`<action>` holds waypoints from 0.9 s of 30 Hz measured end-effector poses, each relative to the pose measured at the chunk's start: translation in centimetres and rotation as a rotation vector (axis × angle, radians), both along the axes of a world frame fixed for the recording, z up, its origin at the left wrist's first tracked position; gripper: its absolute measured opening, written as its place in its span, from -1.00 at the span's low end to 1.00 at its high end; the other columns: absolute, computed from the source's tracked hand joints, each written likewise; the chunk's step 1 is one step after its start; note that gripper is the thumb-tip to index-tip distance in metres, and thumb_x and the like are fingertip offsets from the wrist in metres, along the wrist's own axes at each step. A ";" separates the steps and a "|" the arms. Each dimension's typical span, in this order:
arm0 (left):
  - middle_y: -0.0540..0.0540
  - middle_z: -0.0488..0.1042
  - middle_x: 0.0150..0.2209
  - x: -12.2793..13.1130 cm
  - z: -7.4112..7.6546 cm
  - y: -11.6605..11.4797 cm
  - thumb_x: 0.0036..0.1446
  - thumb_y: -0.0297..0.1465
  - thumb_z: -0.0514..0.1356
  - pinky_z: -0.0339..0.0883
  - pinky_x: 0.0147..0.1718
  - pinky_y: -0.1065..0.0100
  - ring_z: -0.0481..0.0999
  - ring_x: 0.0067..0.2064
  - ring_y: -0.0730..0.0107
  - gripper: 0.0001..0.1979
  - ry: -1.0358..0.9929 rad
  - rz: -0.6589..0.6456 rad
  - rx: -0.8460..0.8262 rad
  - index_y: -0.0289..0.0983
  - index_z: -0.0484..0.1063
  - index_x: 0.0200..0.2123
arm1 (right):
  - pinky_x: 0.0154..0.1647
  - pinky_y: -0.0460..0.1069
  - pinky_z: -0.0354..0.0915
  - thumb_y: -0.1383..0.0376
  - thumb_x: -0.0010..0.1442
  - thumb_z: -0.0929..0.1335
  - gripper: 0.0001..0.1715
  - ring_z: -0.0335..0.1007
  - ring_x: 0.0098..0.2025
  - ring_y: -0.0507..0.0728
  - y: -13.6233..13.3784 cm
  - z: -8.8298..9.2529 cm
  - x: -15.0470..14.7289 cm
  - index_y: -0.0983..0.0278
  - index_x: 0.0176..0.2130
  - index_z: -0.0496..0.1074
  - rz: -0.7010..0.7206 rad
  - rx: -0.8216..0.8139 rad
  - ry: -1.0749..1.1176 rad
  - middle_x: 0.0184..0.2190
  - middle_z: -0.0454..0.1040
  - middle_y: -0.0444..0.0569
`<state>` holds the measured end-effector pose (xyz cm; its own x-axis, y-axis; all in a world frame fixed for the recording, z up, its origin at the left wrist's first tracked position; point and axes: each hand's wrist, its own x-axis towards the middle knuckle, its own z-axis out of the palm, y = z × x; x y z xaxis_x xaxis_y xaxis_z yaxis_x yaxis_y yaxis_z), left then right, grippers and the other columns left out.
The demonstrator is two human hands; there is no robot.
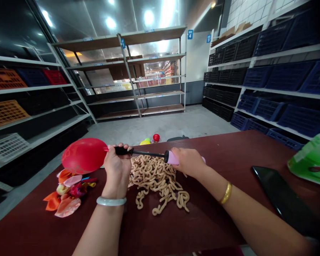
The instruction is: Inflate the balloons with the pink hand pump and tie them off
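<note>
A pink and black balloon pump point(172, 157) spans between my two hands above the table, its thin black rod drawn out. My left hand point(118, 165) is closed around the black end, where the neck of an inflated red balloon point(84, 155) meets it. The balloon sticks out to the left. My right hand point(188, 160) wraps the pink barrel. Below the pump lies a heap of tan, rope-like curled strands point(157, 177). Several limp balloons point(69, 192) in orange, pink, red and other colours lie together at the left of the table.
The dark red tabletop point(216, 227) carries a black phone-like slab point(280, 195) and a green and white package point(312, 160) at right. Small red and yellow-green round things point(156, 137) show beyond the far edge. Racks with crates point(290, 117) line both sides.
</note>
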<state>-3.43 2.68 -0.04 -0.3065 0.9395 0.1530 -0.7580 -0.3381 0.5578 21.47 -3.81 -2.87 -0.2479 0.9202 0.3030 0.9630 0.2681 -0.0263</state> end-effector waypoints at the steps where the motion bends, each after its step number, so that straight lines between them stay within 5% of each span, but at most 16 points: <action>1: -0.01 0.32 -0.49 0.0 -0.1 0.0 0.27 -0.31 0.07 0.32 -0.42 0.35 0.38 -0.47 0.42 -0.79 0.000 0.006 0.008 -0.25 0.23 -0.42 | -0.34 0.00 0.21 -0.02 0.15 0.34 -0.50 0.48 -0.23 0.22 0.0 0.0 0.1 0.23 -0.04 0.28 -0.004 0.002 -0.009 -0.21 0.52 0.05; 16: 0.00 0.34 -0.40 9.5 -2.9 -5.3 0.13 -0.32 0.26 0.33 -0.33 0.35 0.39 -0.39 0.45 -0.79 0.046 -0.167 0.017 -0.23 0.25 -0.36 | -0.34 -0.01 0.23 0.10 0.15 0.36 -0.61 0.49 -0.27 0.22 -2.2 0.8 -2.5 0.25 -0.10 0.25 -0.031 -0.051 0.044 -0.24 0.51 0.06; 21: -0.01 0.34 -0.42 8.3 -2.1 -4.3 0.16 -0.33 0.23 0.32 -0.38 0.35 0.39 -0.41 0.42 -0.81 0.068 -0.162 0.016 -0.25 0.25 -0.37 | -0.32 -0.01 0.24 0.05 0.17 0.34 -0.59 0.49 -0.25 0.22 -1.8 0.6 -2.4 0.23 -0.10 0.26 -0.027 -0.044 0.065 -0.23 0.52 0.05; 27: -0.02 0.31 -0.49 2.6 -0.3 -0.9 0.26 -0.40 0.08 0.30 -0.43 0.34 0.37 -0.45 0.40 -0.82 0.034 -0.053 0.002 -0.27 0.23 -0.42 | -0.30 0.02 0.26 -0.02 0.16 0.34 -0.49 0.49 -0.21 0.24 -0.8 0.5 -1.1 0.21 -0.02 0.26 -0.030 -0.050 0.018 -0.19 0.53 0.04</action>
<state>-0.83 1.77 -0.29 -0.2505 0.9541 0.1640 -0.7558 -0.2986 0.5828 20.40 -4.60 -2.38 -0.2146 0.9412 0.2610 0.9699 0.2368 -0.0566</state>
